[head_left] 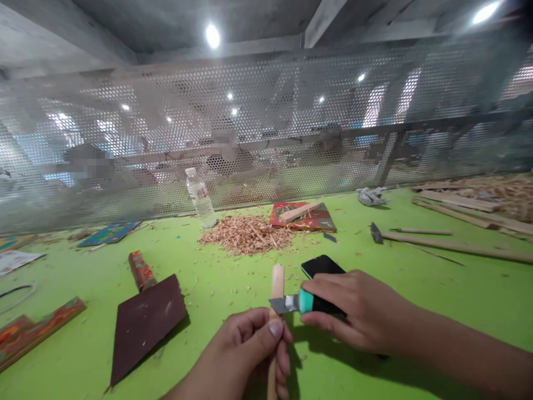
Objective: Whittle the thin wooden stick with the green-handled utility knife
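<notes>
Well, L hand [245,344] grips stick [277,280], R hand [353,311] knife [291,304]; bottle [200,198] label illegible

Looks like a woodworking workshop: pale wood shavings heaped [246,235] on a bright green worktable [416,278], long wooden strips [458,206], dark brown sandpaper sheet [144,325], perforated metal divider screen [266,128].

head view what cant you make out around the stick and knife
In the head view:
Wooden stick: middle hidden in the left hand, lower end cut off by the bottom edge.
Knife: handle mostly inside the right hand.
Phone: near end behind the right hand.
Bottle: label too small.
</notes>
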Demonstrator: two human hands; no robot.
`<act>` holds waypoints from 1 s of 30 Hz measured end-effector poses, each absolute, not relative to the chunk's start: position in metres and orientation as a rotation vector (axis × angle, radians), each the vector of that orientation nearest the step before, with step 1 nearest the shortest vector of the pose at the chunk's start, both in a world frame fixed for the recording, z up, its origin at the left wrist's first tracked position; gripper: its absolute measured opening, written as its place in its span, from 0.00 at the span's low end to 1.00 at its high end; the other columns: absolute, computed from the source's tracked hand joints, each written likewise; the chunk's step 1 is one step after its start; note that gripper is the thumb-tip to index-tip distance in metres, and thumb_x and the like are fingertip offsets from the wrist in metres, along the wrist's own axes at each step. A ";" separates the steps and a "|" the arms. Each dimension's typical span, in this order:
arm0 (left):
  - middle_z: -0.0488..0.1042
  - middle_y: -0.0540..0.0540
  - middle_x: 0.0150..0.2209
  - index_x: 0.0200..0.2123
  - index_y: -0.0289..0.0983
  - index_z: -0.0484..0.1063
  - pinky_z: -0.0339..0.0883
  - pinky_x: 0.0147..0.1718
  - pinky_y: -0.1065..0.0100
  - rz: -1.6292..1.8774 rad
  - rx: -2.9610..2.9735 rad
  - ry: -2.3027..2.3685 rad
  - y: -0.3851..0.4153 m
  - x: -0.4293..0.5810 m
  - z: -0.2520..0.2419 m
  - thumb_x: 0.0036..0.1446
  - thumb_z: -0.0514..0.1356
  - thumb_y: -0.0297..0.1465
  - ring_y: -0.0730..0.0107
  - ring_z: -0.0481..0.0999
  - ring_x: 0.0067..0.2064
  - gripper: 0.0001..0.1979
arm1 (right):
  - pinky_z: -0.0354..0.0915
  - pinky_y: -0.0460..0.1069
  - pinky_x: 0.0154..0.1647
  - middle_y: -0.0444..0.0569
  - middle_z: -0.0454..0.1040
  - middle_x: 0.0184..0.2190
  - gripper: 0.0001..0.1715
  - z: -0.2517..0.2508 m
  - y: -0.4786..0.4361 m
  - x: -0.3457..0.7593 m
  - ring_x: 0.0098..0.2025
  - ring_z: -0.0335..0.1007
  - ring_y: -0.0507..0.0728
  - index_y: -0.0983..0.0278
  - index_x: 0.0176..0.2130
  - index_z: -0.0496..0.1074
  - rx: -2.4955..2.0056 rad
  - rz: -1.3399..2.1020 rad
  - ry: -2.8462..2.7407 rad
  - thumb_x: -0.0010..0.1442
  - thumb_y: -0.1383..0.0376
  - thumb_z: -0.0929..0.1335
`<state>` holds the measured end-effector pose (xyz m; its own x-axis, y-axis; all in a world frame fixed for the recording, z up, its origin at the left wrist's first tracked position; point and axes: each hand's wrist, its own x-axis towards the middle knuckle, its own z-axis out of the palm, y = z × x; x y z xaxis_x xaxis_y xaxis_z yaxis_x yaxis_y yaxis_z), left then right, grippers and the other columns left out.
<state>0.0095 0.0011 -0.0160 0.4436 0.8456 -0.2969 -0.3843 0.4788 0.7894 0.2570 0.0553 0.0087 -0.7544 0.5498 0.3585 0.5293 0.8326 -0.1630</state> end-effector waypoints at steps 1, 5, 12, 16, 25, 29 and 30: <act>0.79 0.49 0.23 0.35 0.32 0.82 0.72 0.25 0.75 0.845 0.701 0.764 0.000 0.009 -0.015 0.53 0.80 0.46 0.77 0.76 0.21 0.22 | 0.59 0.51 0.29 0.51 0.80 0.32 0.33 0.008 0.059 0.259 0.29 0.73 0.57 0.63 0.47 0.77 -0.829 0.049 -2.602 0.81 0.44 0.56; 0.79 0.46 0.22 0.32 0.31 0.82 0.71 0.25 0.75 0.775 0.741 0.771 -0.002 0.007 -0.014 0.53 0.79 0.46 0.76 0.76 0.22 0.23 | 0.62 0.52 0.31 0.53 0.81 0.32 0.31 0.013 0.080 0.271 0.29 0.75 0.59 0.63 0.42 0.76 -1.074 -0.040 -2.401 0.81 0.47 0.57; 0.80 0.45 0.25 0.39 0.29 0.83 0.73 0.27 0.72 0.829 0.749 0.734 0.002 0.008 -0.018 0.58 0.77 0.43 0.73 0.78 0.23 0.21 | 0.64 0.52 0.33 0.51 0.79 0.31 0.30 0.026 0.078 0.269 0.32 0.76 0.60 0.60 0.40 0.72 -1.170 -0.040 -2.304 0.80 0.45 0.56; 0.81 0.45 0.26 0.47 0.29 0.81 0.72 0.27 0.72 0.841 0.771 0.711 0.002 0.007 -0.017 0.63 0.74 0.39 0.72 0.79 0.23 0.19 | 0.61 0.52 0.31 0.49 0.78 0.29 0.30 0.022 0.071 0.266 0.29 0.74 0.59 0.60 0.36 0.70 -1.140 0.029 -2.422 0.79 0.45 0.57; 0.86 0.39 0.34 0.40 0.29 0.82 0.76 0.31 0.72 0.880 0.745 0.730 0.001 0.013 -0.008 0.53 0.80 0.42 0.70 0.84 0.30 0.24 | 0.51 0.51 0.28 0.49 0.76 0.27 0.31 0.016 0.066 0.259 0.26 0.70 0.58 0.62 0.37 0.72 -1.081 0.115 -2.615 0.78 0.43 0.59; 0.85 0.40 0.34 0.39 0.29 0.83 0.76 0.31 0.73 0.884 0.770 0.726 0.000 0.013 -0.009 0.53 0.80 0.43 0.71 0.84 0.30 0.23 | 0.50 0.51 0.28 0.48 0.77 0.27 0.32 0.012 0.059 0.254 0.26 0.71 0.57 0.60 0.36 0.71 -1.003 0.164 -2.678 0.78 0.42 0.58; 0.85 0.40 0.33 0.38 0.30 0.83 0.75 0.31 0.73 0.889 0.776 0.725 0.000 0.013 -0.010 0.54 0.80 0.44 0.71 0.84 0.30 0.22 | 0.50 0.51 0.27 0.48 0.77 0.27 0.32 0.010 0.059 0.253 0.26 0.71 0.57 0.60 0.36 0.71 -0.994 0.166 -2.684 0.78 0.41 0.58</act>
<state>0.0130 -0.0001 -0.0097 0.4408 0.8699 -0.2214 -0.3911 0.4082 0.8249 0.2534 0.0588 0.0103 -0.7266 0.6526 0.2149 0.6210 0.7576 -0.2008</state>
